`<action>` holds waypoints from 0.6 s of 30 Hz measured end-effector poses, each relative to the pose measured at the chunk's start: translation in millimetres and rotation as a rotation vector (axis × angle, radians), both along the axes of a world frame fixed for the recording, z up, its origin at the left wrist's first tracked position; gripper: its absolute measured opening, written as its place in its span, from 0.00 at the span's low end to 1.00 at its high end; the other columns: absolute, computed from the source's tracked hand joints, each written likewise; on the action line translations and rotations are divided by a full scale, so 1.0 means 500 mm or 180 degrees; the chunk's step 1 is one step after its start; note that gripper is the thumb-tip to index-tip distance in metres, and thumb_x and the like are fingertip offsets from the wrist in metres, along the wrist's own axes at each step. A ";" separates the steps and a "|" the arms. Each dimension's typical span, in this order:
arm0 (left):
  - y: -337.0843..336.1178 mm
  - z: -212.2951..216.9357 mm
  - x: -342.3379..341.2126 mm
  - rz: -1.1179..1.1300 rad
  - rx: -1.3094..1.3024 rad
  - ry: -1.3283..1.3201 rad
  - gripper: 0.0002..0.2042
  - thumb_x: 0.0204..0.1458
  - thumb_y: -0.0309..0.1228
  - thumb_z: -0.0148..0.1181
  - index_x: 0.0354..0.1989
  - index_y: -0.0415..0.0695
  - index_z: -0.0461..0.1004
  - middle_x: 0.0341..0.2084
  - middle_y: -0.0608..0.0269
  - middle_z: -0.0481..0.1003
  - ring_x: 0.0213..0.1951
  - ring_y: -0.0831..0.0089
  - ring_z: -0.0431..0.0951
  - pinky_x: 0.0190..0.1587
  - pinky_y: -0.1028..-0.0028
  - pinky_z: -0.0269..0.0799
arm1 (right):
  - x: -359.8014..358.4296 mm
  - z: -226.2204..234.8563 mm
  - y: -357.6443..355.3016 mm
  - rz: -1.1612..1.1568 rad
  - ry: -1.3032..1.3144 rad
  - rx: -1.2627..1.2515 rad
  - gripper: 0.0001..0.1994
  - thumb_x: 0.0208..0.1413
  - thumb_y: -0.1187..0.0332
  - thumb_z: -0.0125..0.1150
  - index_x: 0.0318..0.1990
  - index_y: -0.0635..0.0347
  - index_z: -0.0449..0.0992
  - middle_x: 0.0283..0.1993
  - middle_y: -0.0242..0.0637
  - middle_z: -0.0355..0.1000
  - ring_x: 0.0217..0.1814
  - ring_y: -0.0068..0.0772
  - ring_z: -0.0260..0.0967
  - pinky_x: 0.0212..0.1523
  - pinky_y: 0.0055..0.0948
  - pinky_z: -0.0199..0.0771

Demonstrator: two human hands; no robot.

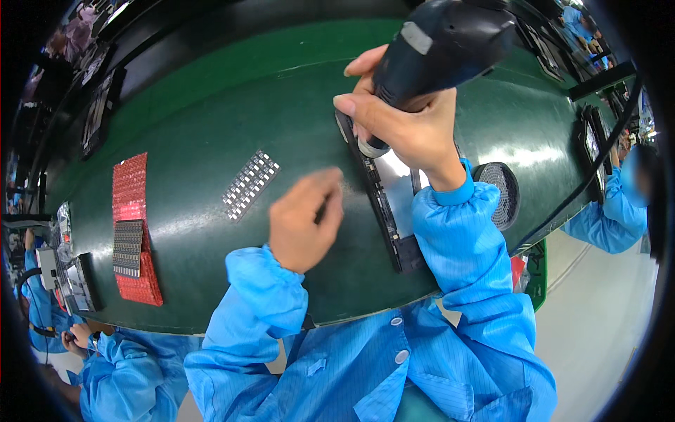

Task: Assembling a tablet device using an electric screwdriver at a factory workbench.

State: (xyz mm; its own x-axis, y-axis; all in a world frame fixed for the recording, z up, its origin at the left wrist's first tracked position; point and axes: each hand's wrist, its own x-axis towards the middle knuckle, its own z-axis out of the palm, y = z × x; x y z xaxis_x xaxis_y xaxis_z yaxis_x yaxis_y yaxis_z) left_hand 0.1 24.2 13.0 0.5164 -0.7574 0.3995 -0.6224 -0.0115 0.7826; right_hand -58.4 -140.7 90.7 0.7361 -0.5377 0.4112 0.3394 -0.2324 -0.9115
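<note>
Green matte bench (211, 141): right hand (408, 123) grips a dark, rounded electric screwdriver (439, 46) over a flat black panel (383, 204); left hand (306, 218), loosely curled and holding nothing visible, rests beside it.

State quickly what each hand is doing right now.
Left hand: loosely curled, blurred; holding anything cannot be told.
Right hand: closed around the electric screwdriver.

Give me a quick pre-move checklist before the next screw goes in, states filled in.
1. Right hand gripping the electric screwdriver: ok.
2. Driver tip over the dark device panel: ok; seated on a screw: cannot tell.
3. Left hand bracing the panel: not ok, it is beside it.
4. Strip of small metal parts close by: ok.
5. Round perforated dish beside the panel: ok; contents: cannot tell.
</note>
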 end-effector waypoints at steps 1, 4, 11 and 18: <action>-0.006 0.023 0.012 0.0237 -0.0092 0.0002 0.14 0.45 0.19 0.60 0.43 0.35 0.75 0.40 0.50 0.76 0.37 0.62 0.79 0.40 0.70 0.75 | -0.001 0.003 0.001 0.0024 0.0036 0.0013 0.12 0.44 0.82 0.66 0.36 0.68 0.71 0.21 0.32 0.70 0.18 0.18 0.67 0.19 0.18 0.65; -0.039 0.130 0.057 0.0356 -0.1283 -0.0170 0.20 0.44 0.23 0.64 0.49 0.34 0.72 0.42 0.49 0.76 0.40 0.66 0.78 0.42 0.71 0.73 | 0.013 -0.004 0.014 0.0022 -0.0148 0.0350 0.08 0.41 0.78 0.67 0.31 0.65 0.74 0.18 0.27 0.70 0.19 0.13 0.65 0.19 0.17 0.63; -0.137 0.275 0.046 -0.0241 -0.1542 -0.1645 0.27 0.35 0.28 0.72 0.47 0.34 0.73 0.40 0.55 0.77 0.40 0.72 0.78 0.43 0.74 0.74 | 0.006 -0.011 0.009 -0.0290 -0.0680 -0.0137 0.10 0.38 0.78 0.67 0.31 0.66 0.75 0.22 0.27 0.70 0.27 0.13 0.64 0.26 0.20 0.67; -0.122 0.332 0.045 -0.0216 -0.0923 -0.2090 0.19 0.39 0.29 0.72 0.40 0.34 0.77 0.30 0.56 0.79 0.33 0.73 0.79 0.40 0.77 0.75 | 0.007 -0.007 0.001 -0.0234 -0.0525 -0.0490 0.09 0.40 0.76 0.67 0.29 0.65 0.72 0.22 0.25 0.68 0.25 0.11 0.63 0.23 0.17 0.63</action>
State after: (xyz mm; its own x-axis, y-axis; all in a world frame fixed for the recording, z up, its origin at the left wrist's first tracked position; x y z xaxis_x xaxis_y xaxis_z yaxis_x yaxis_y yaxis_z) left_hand 22.5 -36.9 178.8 0.0560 -0.5957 0.8012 -0.9575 0.1954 0.2123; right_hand -54.8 -140.3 87.2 0.6133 -0.5091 0.6039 0.4577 -0.3940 -0.7970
